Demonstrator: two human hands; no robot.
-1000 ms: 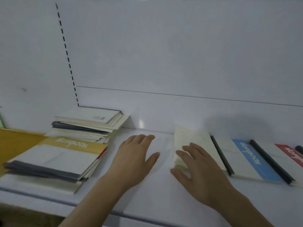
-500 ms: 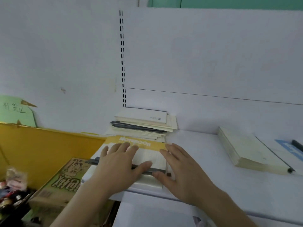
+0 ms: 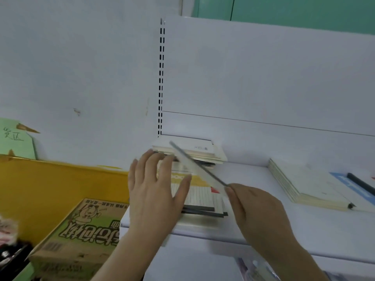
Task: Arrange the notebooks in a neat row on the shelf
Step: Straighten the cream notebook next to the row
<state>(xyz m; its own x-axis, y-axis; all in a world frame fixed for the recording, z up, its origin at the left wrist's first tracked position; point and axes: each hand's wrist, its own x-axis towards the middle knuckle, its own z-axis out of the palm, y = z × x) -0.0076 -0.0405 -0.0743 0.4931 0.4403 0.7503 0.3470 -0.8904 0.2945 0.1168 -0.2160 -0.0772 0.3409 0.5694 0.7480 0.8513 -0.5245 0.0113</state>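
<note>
White shelf [image 3: 263, 236] edge, right hand [image 3: 261, 211] lifting notebook [image 3: 199, 168]

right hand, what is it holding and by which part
The right hand pinches a thin notebook by its near corner, lifted edge-on above the stack.

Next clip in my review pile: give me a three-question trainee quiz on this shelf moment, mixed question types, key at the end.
1. True or false: the right hand holds a thin notebook lifted at a slant.
2. The left hand rests on: A) the front stack B) the cardboard box C) the notebooks at right
3. Fill in: the yellow-banded cover is on the ___ stack, not the back stack.

Key: 1 true; 2 A; 3 front
</note>
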